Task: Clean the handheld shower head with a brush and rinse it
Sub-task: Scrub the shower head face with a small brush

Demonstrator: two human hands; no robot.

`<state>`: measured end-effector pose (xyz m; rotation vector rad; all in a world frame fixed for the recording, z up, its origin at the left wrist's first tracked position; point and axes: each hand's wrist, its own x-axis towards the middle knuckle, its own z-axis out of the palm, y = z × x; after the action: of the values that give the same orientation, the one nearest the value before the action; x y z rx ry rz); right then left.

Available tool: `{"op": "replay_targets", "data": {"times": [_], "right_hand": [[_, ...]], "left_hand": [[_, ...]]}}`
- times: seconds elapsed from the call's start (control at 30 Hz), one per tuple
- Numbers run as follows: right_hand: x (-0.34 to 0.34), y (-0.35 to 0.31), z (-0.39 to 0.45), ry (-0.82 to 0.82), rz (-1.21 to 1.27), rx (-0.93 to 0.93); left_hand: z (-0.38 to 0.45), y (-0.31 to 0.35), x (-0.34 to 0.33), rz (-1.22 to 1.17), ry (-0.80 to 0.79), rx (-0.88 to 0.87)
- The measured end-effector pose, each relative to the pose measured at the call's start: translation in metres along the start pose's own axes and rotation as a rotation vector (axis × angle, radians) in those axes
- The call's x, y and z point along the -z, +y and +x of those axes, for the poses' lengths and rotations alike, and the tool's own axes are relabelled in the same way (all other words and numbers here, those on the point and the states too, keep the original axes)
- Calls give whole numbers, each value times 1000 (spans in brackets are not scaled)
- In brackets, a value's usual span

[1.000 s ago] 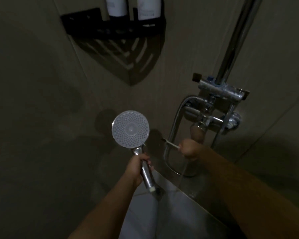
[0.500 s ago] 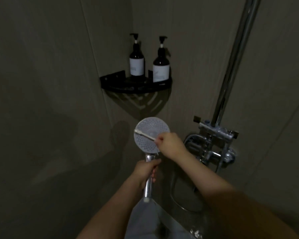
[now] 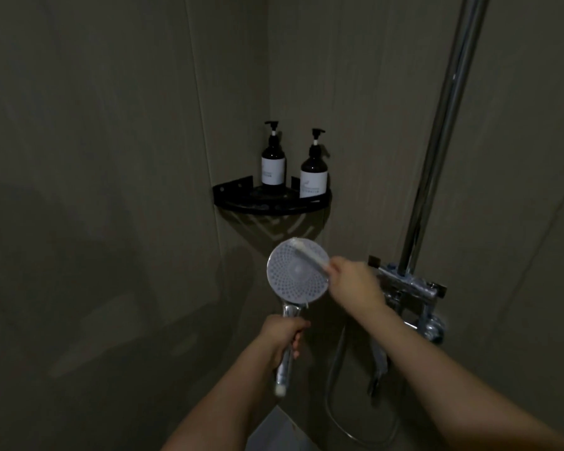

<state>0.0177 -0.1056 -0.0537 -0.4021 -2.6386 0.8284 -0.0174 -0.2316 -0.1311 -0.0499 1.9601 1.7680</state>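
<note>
The round handheld shower head faces me in the middle of the view, its white nozzle face upright on a chrome handle. My left hand grips that handle from below. My right hand holds a small white brush, a toothbrush by its shape, and the brush lies slanted across the upper right of the nozzle face. The brush end looks blurred.
A black corner shelf on the wall carries two dark pump bottles. A chrome riser pipe runs up at the right above the mixer valve. The shower hose loops below. The room is dim.
My right hand came from the tap area to the shower head with the brush, and the brush has since shifted higher on the nozzle face. The view tilted upward.
</note>
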Motion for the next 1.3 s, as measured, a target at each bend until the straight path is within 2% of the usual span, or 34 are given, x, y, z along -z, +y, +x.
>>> {"op": "replay_targets", "data": {"times": [0.07, 0.2, 0.3, 0.43, 0.57, 0.7, 0.83, 0.97, 1.03, 1.07, 1.2, 1.3], "right_hand": [[-2, -6, -9, -95, -67, 5], [8, -5, -7, 44, -105, -22], [1, -20, -21, -69, -46, 9], [17, -18, -10, 63, -140, -52], [20, -39, -24, -41, -45, -48], [44, -35, -8, 128, -83, -51], [37, -56, -23, -18, -16, 4], [55, -57, -6, 127, -35, -13], [52, -70, -13, 36, 58, 16], [50, -74, -17, 11, 20, 25], [62, -70, 0, 71, -82, -21], [53, -84, -6, -16, 0, 14]], "left_hand": [[-2, 2, 1, 2, -4, -3], [-7, 6, 4, 11, 1, -19], [-11, 12, 3, 3, 0, -32], [-18, 22, 4, 14, -12, -27], [-24, 36, 7, -1, -14, -62], [-31, 47, 13, 10, -6, -82], [-35, 55, 14, -1, -1, -84], [-39, 57, 15, 24, 19, -74], [-40, 59, 15, 34, 33, -83], [-40, 60, 15, 39, 29, -89], [-43, 65, 17, 92, 44, -99], [-42, 67, 22, 135, 75, -110]]}}
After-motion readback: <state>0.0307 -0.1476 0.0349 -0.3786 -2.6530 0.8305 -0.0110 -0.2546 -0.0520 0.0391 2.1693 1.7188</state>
